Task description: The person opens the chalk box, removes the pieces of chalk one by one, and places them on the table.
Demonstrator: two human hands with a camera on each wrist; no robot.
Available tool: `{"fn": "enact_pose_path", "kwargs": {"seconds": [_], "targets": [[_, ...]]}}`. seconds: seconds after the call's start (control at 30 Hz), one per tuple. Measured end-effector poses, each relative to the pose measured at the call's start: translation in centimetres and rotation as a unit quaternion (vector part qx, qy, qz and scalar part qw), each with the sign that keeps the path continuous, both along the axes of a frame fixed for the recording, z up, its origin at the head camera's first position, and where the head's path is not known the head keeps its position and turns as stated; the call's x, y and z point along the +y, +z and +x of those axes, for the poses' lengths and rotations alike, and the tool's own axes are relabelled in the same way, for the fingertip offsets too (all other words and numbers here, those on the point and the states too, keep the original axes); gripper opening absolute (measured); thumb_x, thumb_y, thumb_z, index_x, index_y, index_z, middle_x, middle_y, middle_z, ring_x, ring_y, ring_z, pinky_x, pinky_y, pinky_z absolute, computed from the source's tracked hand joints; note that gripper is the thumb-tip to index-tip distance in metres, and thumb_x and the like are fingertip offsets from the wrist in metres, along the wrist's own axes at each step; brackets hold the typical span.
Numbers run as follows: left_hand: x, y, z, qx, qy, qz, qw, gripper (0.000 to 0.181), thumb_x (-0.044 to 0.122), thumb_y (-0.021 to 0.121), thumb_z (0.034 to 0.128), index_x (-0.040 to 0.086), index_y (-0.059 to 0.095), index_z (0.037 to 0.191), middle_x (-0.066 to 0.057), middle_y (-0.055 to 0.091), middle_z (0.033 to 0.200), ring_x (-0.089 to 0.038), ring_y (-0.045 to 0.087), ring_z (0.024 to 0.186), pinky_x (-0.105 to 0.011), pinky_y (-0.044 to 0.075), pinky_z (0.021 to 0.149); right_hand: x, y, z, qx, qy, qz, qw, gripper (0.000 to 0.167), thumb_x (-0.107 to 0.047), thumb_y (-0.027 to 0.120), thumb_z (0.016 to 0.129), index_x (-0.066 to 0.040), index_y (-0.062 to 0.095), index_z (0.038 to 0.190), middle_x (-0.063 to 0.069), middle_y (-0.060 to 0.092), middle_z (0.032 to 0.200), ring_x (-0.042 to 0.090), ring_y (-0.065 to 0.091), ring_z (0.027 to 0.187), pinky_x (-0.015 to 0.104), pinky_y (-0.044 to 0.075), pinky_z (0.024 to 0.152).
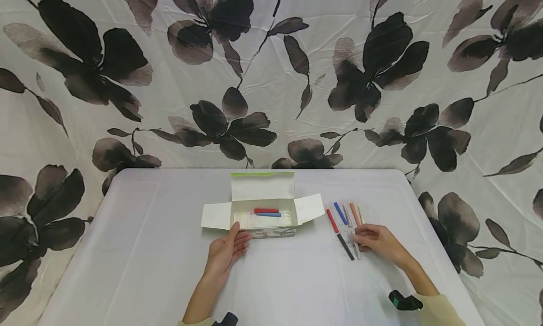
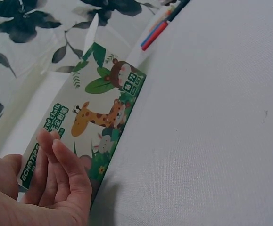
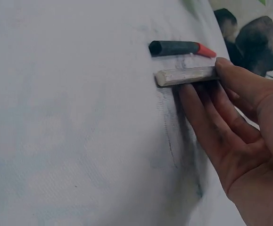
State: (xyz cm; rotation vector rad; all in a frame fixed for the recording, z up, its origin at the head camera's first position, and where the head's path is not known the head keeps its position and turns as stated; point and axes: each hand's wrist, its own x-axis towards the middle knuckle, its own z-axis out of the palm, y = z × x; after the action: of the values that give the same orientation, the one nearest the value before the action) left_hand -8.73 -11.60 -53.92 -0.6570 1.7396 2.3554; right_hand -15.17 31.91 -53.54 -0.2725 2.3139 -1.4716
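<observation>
An open box (image 1: pixel 271 232) with animal pictures on its front (image 2: pixel 96 113) stands on the table, a red stick (image 1: pixel 266 211) and a blue stick (image 1: pixel 269 214) inside it. The left hand (image 1: pixel 225 253) rests at the box's front left corner, thumb over the rim and fingers along the front. To the right, the right hand (image 1: pixel 379 242) pinches a whitish stick (image 3: pixel 186 76) between thumb and fingers. Beside that stick lies a black one (image 3: pixel 176 48), end to end with a red one (image 3: pixel 205 50).
Several sticks lie right of the box, among them blue (image 1: pixel 341 213), orange (image 1: pixel 354 213) and pale yellow (image 1: pixel 361 213). The box's flaps (image 1: pixel 309 208) are spread outward. A floral cloth (image 1: pixel 297 95) hangs behind the white table (image 1: pixel 148 250).
</observation>
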Motion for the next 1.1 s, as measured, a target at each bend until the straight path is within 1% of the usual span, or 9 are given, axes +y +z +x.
{"fn": "enact_pose_path", "kwargs": {"seconds": [0.13, 0.27, 0.37, 0.43, 0.63, 0.77, 0.87, 0.97, 1.1], "targets": [[0.0, -0.1, 0.0, -0.002, -0.001, 0.003, 1.0000, 0.066, 0.053, 0.063, 0.0992, -0.010, 0.065, 0.120, -0.008, 0.076, 0.103, -0.011, 0.069, 0.087, -0.021, 0.057, 0.073, -0.4, -0.5, 0.2, 0.042, -0.010, 0.029, 0.9987, 0.034, -0.013, 0.072, 0.098, 0.013, 0.064, 0.119, 0.017, 0.074, 0.102, 0.015, 0.072, 0.088, 0.027, 0.060, 0.073], [0.0, -0.2, 0.0, -0.003, -0.004, 0.001, 1.0000, 0.066, 0.053, 0.063, 0.0998, -0.010, 0.065, 0.120, -0.008, 0.076, 0.104, -0.012, 0.070, 0.088, -0.021, 0.057, 0.074, -0.9, -0.8, 0.3, 0.094, -0.032, 0.084, 0.9915, 0.029, -0.016, 0.076, 0.095, 0.007, 0.070, 0.112, 0.010, 0.075, 0.097, 0.014, 0.070, 0.083, 0.024, 0.056, 0.070], [0.0, -0.3, 0.0, -0.004, -0.005, 0.001, 1.0000, 0.065, 0.053, 0.062, 0.1001, -0.009, 0.065, 0.120, -0.008, 0.076, 0.103, -0.012, 0.070, 0.088, -0.021, 0.058, 0.074, -1.1, -0.9, 0.4, 0.122, -0.045, 0.111, 0.9853, 0.025, -0.017, 0.078, 0.094, 0.003, 0.072, 0.107, 0.005, 0.073, 0.092, 0.012, 0.068, 0.079, 0.024, 0.055, 0.069], [0.0, -0.4, 0.0, -0.004, -0.006, 0.002, 1.0000, 0.065, 0.053, 0.062, 0.1002, -0.009, 0.065, 0.120, -0.008, 0.076, 0.103, -0.012, 0.070, 0.088, -0.021, 0.058, 0.074, -1.3, -0.8, 0.5, 0.130, -0.049, 0.117, 0.9833, 0.023, -0.017, 0.078, 0.094, 0.002, 0.072, 0.106, 0.004, 0.073, 0.091, 0.012, 0.066, 0.078, 0.024, 0.054, 0.069], [0.0, -0.4, 0.0, -0.002, -0.003, 0.002, 1.0000, 0.065, 0.053, 0.064, 0.0992, -0.009, 0.066, 0.118, -0.008, 0.076, 0.102, -0.011, 0.069, 0.087, -0.021, 0.057, 0.073, -1.4, -0.3, 0.5, 0.131, -0.046, 0.129, 0.9819, 0.021, -0.016, 0.075, 0.097, 0.002, 0.072, 0.107, 0.006, 0.073, 0.093, 0.015, 0.068, 0.081, 0.025, 0.056, 0.069], [-0.1, -0.4, -0.1, 0.000, -0.001, 0.000, 1.0000, 0.066, 0.054, 0.064, 0.0987, -0.010, 0.067, 0.117, -0.009, 0.077, 0.103, -0.012, 0.070, 0.087, -0.021, 0.058, 0.074, -1.5, 0.5, 0.1, 0.113, -0.049, 0.118, 0.9854, 0.026, -0.017, 0.071, 0.099, 0.005, 0.070, 0.112, 0.011, 0.074, 0.099, 0.020, 0.071, 0.087, 0.026, 0.058, 0.071], [-0.1, -0.3, 0.0, 0.000, 0.001, -0.005, 1.0000, 0.067, 0.056, 0.064, 0.0982, -0.008, 0.068, 0.116, -0.010, 0.077, 0.104, -0.013, 0.071, 0.089, -0.021, 0.058, 0.074, -1.8, 1.4, -0.4, 0.095, -0.050, 0.097, 0.9894, 0.029, -0.019, 0.070, 0.100, 0.007, 0.068, 0.115, 0.015, 0.074, 0.103, 0.024, 0.072, 0.091, 0.029, 0.060, 0.075], [-0.2, -0.3, -0.1, -0.001, 0.003, -0.006, 1.0000, 0.067, 0.056, 0.064, 0.0980, -0.008, 0.068, 0.116, -0.010, 0.077, 0.104, -0.014, 0.071, 0.089, -0.021, 0.058, 0.074, -2.1, 2.4, -0.9, 0.091, -0.037, 0.073, 0.9925, 0.032, -0.018, 0.068, 0.102, 0.010, 0.066, 0.118, 0.020, 0.073, 0.106, 0.029, 0.072, 0.095, 0.033, 0.061, 0.078], [-0.1, -0.2, -0.1, 0.001, -0.001, -0.009, 1.0000, 0.066, 0.055, 0.063, 0.0989, -0.009, 0.067, 0.117, -0.010, 0.077, 0.104, -0.013, 0.071, 0.088, -0.021, 0.058, 0.074, -2.5, 3.8, -1.8, 0.090, -0.031, 0.057, 0.9939, 0.034, -0.019, 0.068, 0.102, 0.010, 0.065, 0.119, 0.024, 0.072, 0.110, 0.032, 0.072, 0.097, 0.032, 0.061, 0.080]]}}
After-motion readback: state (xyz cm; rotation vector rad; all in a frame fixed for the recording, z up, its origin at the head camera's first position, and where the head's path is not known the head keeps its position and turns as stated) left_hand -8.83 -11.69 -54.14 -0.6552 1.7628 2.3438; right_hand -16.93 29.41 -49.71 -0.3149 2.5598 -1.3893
